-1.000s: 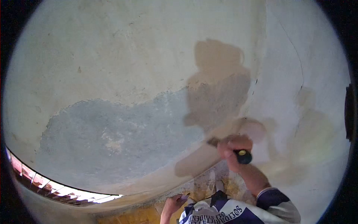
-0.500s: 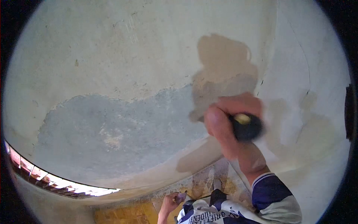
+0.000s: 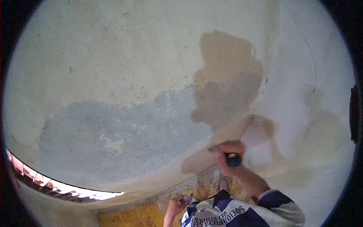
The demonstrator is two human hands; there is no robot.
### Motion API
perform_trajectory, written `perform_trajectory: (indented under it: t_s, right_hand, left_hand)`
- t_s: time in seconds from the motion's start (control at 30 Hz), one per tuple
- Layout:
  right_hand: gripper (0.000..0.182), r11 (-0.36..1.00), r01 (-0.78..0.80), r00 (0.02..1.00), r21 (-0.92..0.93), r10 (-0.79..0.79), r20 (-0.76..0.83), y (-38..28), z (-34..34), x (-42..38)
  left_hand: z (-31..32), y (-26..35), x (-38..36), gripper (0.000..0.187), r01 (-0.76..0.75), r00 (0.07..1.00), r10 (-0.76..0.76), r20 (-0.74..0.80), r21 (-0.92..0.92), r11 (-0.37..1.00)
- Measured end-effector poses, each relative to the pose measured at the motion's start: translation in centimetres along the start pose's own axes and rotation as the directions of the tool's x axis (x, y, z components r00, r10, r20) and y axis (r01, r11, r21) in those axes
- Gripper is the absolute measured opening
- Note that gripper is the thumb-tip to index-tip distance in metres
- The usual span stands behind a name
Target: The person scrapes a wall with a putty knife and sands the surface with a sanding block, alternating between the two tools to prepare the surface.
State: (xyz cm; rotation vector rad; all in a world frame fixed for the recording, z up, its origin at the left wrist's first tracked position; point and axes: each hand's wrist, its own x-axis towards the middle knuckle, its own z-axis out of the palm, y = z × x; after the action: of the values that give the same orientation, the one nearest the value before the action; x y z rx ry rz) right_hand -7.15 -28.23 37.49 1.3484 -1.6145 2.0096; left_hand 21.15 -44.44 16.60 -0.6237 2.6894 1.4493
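My right hand (image 3: 229,153) is wrapped round a dark tool handle (image 3: 233,160) with a yellowish end. It is at the lower part of the wall, near the corner; the far end of the tool is hard to make out. Behind it, a rough grey patch (image 3: 143,132) spreads over the pale wall (image 3: 159,45). Low in the view, my left hand (image 3: 177,205) is closed on a small purplish object (image 3: 187,198) in front of my body.
A side wall (image 3: 295,68) with a thin crack meets the patched wall at the right. Yellowish floor (image 3: 132,216) shows at the bottom. A bright slatted opening (image 3: 56,184) is at the lower left. A dark object (image 3: 354,113) stands at the right edge.
My right hand has moved down and slightly left with the dark-handled tool, away from the grey patch. The left hand has shifted slightly.
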Motion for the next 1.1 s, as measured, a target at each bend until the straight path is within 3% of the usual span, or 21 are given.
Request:
perform_trajectory:
  t_s: [0.1,0.2,0.23,0.3,0.33,0.4,0.43,0.5,0.57,0.63,0.7,0.73,0.83,0.97,1.1]
  right_hand:
    - [0.037,0.932,0.353,0.925,0.085,-0.334,-0.183,-4.2,-0.4,5.8]
    - [0.033,0.863,0.491,0.871,0.118,-0.487,-0.065,-7.9,-1.0,8.8]
    - [0.031,0.826,0.55,0.835,0.123,-0.541,-0.097,-8.4,-0.4,9.3]
    - [0.026,0.909,0.389,0.92,-0.15,-0.376,0.109,-9.8,-0.3,10.7]
    - [0.023,0.869,0.181,0.965,-0.461,-0.067,0.252,-10.7,-0.6,11.6]
    - [0.021,0.802,0.055,0.953,-0.595,0.135,0.27,-10.6,0.0,12.6]
    - [0.022,0.9,0.1,0.971,-0.424,0.005,0.24,-9.7,1.6,12.8]
    - [0.023,0.981,0.035,0.984,-0.189,-0.001,0.18,-6.4,3.1,11.2]
    - [0.022,0.989,-0.142,0.975,-0.051,0.148,0.164,-3.7,3.9,6.9]
    - [0.024,0.979,-0.202,0.958,0.011,0.195,0.209,-2.5,3.6,4.5]
    - [0.024,0.959,-0.281,0.922,-0.027,0.277,0.27,-2.3,3.4,2.8]
    - [0.025,0.98,-0.198,0.96,-0.012,0.196,0.201,-2.3,3.3,2.9]
    - [0.028,0.999,0.002,1.0,0.033,-0.003,0.011,-2.8,2.3,4.8]
    - [0.028,0.935,0.197,0.973,0.295,-0.224,0.06,-6.6,-0.8,9.3]
    - [0.029,0.897,0.344,0.939,0.277,-0.322,-0.121,-7.9,-0.5,13.2]
  left_hand:
    - [0.0,0.1,0.2,0.029,-0.018,1.0,0.019,-0.015,0.019,1.0]
    - [-0.1,0.1,0.5,0.029,0.01,1.0,-0.01,-0.006,-0.015,1.0]
    - [-0.2,0.0,0.5,0.028,0.012,1.0,-0.012,0.002,0.005,1.0]
    - [-0.4,-0.3,0.6,0.026,0.016,1.0,-0.017,0.015,0.044,0.999]
    - [-1.1,1.0,0.7,0.025,0.022,1.0,-0.022,-0.003,0.043,0.999]
    - [-2.0,3.7,0.4,0.024,0.035,0.999,-0.034,-0.037,0.03,0.999]
    - [-1.8,3.3,0.5,0.023,0.017,0.999,-0.018,-0.034,-0.017,1.0]
    - [-0.6,0.1,0.4,0.022,-0.001,1.0,-0.001,-0.017,-0.107,0.994]
    - [-1.7,1.6,0.1,0.016,0.044,0.998,-0.035,-0.044,0.22,0.975]
    - [-0.7,-3.0,0.5,0.019,-0.045,0.998,0.045,-0.048,0.0,0.999]
    - [-0.5,-1.3,-0.6,0.022,-0.016,0.996,0.006,-0.089,-0.106,0.994]
    - [-1.0,-0.4,-0.3,0.023,-0.014,0.994,-0.003,-0.111,-0.148,0.989]
    - [-1.3,0.8,-0.5,0.024,0.0,0.993,-0.001,-0.119,-0.008,1.0]
    - [-1.6,1.9,0.1,0.022,0.024,0.994,-0.027,-0.108,-0.033,0.999]
    - [-1.6,1.0,0.1,0.021,0.039,0.993,-0.038,-0.109,0.008,0.999]
